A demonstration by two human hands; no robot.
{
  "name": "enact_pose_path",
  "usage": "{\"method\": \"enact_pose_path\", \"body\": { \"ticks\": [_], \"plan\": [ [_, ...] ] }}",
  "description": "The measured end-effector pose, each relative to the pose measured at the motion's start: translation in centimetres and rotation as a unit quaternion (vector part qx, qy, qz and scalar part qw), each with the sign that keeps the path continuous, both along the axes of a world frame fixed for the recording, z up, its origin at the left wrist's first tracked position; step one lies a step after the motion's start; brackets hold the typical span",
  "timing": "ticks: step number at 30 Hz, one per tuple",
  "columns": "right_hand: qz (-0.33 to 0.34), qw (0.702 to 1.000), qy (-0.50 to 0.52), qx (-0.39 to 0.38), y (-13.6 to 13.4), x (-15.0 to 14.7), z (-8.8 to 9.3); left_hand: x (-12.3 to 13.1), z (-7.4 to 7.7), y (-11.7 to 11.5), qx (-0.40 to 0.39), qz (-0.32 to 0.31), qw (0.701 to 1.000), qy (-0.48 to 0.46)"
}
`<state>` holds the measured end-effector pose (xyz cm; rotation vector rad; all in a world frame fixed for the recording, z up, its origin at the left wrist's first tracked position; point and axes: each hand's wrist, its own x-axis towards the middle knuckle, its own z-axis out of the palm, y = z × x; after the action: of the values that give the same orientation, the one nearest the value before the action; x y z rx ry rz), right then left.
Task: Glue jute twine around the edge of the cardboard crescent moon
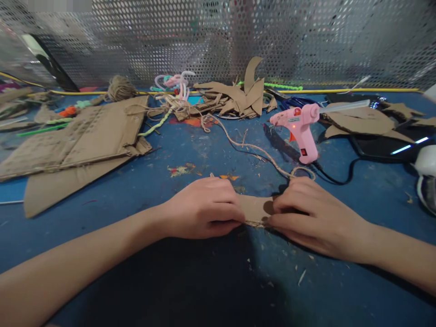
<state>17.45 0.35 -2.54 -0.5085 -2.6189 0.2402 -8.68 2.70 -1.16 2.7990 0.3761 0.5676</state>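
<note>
A small strip of brown cardboard (256, 209) lies low over the blue table between my hands, its corrugated edge facing me. My left hand (207, 206) is closed on the strip's left end, with the fingers curled over it. On the right end, my right hand (308, 215) grips the same strip with bent fingers. Both ends of the piece are hidden under my fingers. A length of twine (254, 146) runs across the table to a loop just behind my right hand. Beyond that hand stands a pink hot glue gun (303, 129) with a glue stick in its back and a small orange light lit.
Large cardboard sheets (91, 136) lie at the left, with a ball of twine (121, 88) behind them. Pipe cleaners (175, 86) and cardboard scraps (238, 97) are heaped at the back, before a perforated metal screen (218, 41). More cardboard pieces (361, 120) lie at right.
</note>
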Motion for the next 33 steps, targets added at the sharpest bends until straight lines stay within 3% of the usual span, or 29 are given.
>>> {"method": "enact_pose_path", "body": {
  "ticks": [8, 16, 20, 28, 33],
  "plan": [
    [-0.018, 1.0, 0.013, 0.016, -0.2, -0.2, 0.0, 0.2, 0.0, -0.2, -0.016, 0.014, 1.0, 0.0],
    [-0.051, 0.996, 0.009, -0.071, -1.0, -0.6, -0.1, 0.6, 0.5, -0.7, -0.051, 0.047, 0.997, 0.043],
    [-0.052, 0.996, 0.006, -0.077, -1.0, -0.6, -0.2, 0.6, 0.5, -0.8, -0.047, 0.05, 0.996, 0.059],
    [-0.054, 0.997, 0.019, -0.058, -1.1, -0.6, -0.1, 0.7, 0.3, -1.1, -0.091, 0.096, 0.991, 0.022],
    [-0.101, 0.991, 0.068, -0.052, -1.8, -1.4, 0.4, 0.9, 0.6, -1.5, -0.104, 0.089, 0.99, -0.033]
  ]
}}
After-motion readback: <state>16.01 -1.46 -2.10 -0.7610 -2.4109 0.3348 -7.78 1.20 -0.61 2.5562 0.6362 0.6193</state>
